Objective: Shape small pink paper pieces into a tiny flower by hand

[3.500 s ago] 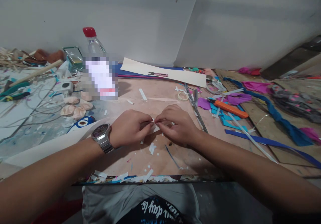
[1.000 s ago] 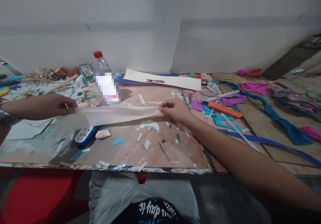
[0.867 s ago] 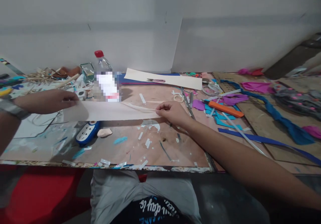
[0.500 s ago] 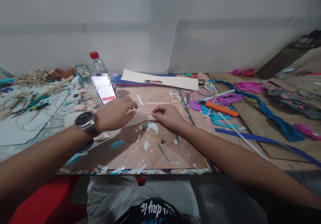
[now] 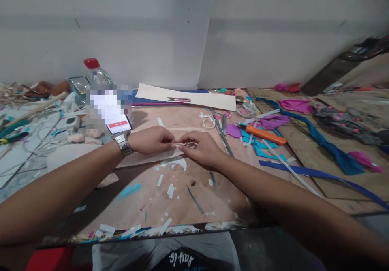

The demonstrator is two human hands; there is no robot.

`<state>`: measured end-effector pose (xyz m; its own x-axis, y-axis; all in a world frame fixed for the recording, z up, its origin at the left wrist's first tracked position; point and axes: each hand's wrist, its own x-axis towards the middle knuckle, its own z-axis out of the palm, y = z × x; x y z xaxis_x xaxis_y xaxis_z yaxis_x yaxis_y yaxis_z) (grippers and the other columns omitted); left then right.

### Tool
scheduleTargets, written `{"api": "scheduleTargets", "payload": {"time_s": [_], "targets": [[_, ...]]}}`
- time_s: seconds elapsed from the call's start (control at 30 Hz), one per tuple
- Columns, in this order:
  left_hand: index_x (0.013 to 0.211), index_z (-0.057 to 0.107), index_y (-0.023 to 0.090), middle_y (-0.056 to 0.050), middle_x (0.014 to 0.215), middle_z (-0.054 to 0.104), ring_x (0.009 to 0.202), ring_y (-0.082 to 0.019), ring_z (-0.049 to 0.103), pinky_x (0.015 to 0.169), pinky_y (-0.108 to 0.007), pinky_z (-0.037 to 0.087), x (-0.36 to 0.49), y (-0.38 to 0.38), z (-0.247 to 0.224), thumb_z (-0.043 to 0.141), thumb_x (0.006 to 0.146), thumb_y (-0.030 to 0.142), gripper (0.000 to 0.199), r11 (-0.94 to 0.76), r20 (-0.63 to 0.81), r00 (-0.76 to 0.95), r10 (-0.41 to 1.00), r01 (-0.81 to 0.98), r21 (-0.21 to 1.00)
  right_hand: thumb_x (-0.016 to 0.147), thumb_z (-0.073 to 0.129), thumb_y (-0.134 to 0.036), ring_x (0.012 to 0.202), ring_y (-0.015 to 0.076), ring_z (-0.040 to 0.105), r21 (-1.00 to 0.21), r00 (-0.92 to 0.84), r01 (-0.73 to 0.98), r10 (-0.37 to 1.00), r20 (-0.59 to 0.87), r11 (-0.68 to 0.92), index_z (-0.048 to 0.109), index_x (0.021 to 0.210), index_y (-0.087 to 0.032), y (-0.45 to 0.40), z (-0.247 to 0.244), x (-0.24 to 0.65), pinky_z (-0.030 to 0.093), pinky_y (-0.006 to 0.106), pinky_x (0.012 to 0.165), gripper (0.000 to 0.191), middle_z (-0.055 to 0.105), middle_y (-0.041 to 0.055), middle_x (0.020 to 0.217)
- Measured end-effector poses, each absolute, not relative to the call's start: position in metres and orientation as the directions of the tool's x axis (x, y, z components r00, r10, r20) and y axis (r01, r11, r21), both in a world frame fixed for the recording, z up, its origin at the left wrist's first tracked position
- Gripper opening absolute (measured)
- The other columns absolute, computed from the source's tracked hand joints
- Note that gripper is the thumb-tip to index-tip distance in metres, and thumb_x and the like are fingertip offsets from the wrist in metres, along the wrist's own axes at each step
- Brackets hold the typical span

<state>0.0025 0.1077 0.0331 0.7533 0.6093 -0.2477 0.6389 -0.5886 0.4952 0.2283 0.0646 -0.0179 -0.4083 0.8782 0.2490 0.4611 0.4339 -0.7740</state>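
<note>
My left hand [image 5: 152,139], with a watch on the wrist, is pinched on one end of a thin pale strip [image 5: 179,144]. The fingertips of my right hand [image 5: 202,147] close on the same strip, almost touching the left ones. A long pale paper piece [image 5: 139,159] lies on the table beneath both hands. Just beyond my left wrist rests a phone [image 5: 118,123] with its screen lit. White scraps [image 5: 170,190] and a white smear [image 5: 179,165] are on the table nearer to me.
A red-capped bottle [image 5: 99,72] stands at the back left. Small snips [image 5: 178,99] lie on a cream strip [image 5: 209,100] at the back. An orange cutter [image 5: 264,134], blue strips and purple scraps [image 5: 275,122] lie to the right; green-handled pliers [image 5: 13,131] lie far left.
My left hand has moved right to meet my right hand, and its spread fingers have closed on the strip. The view has shifted a little.
</note>
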Motion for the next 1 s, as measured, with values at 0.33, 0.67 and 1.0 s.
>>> {"api": "scheduleTargets", "payload": {"time_s": [0.33,0.67,1.0], "targets": [[0.082,0.071,0.016,-0.001,0.067,0.060,0.060,-0.013,0.046,0.059,-0.028,0.029,-0.004,0.102,0.038,0.051,0.095,0.039,0.033,-0.565,-0.203,0.738,0.643,0.636,0.526,0.086,0.072,-0.026,0.095,0.0225,0.074,-0.705,-0.414,0.522,0.865,0.282,0.480,0.079,0.105,-0.022,0.064,-0.020,0.229,0.054,0.034,0.088,0.021,0.081,0.0060,0.103],[0.084,0.072,0.017,-0.001,0.068,0.064,0.060,-0.014,0.048,0.059,-0.030,0.026,-0.005,0.096,0.034,0.053,0.094,0.036,0.029,-0.590,-0.154,0.730,0.665,0.641,0.492,0.087,0.070,-0.031,0.094,0.0232,0.074,-0.735,-0.396,0.503,0.877,0.271,0.454,0.078,0.103,-0.020,0.062,-0.013,0.230,0.056,0.035,0.088,0.020,0.080,0.0076,0.102],[0.084,0.070,0.017,-0.002,0.074,0.067,0.065,-0.015,0.052,0.062,-0.031,0.029,-0.008,0.098,0.039,0.052,0.092,0.033,0.025,-0.559,-0.097,0.672,0.734,0.680,0.474,0.072,0.084,-0.042,0.067,0.0132,0.061,-0.984,-0.219,0.170,0.972,-0.086,-0.048,0.078,0.098,-0.019,0.074,-0.021,0.230,0.050,0.025,0.062,0.035,0.072,0.0006,0.083]]}}
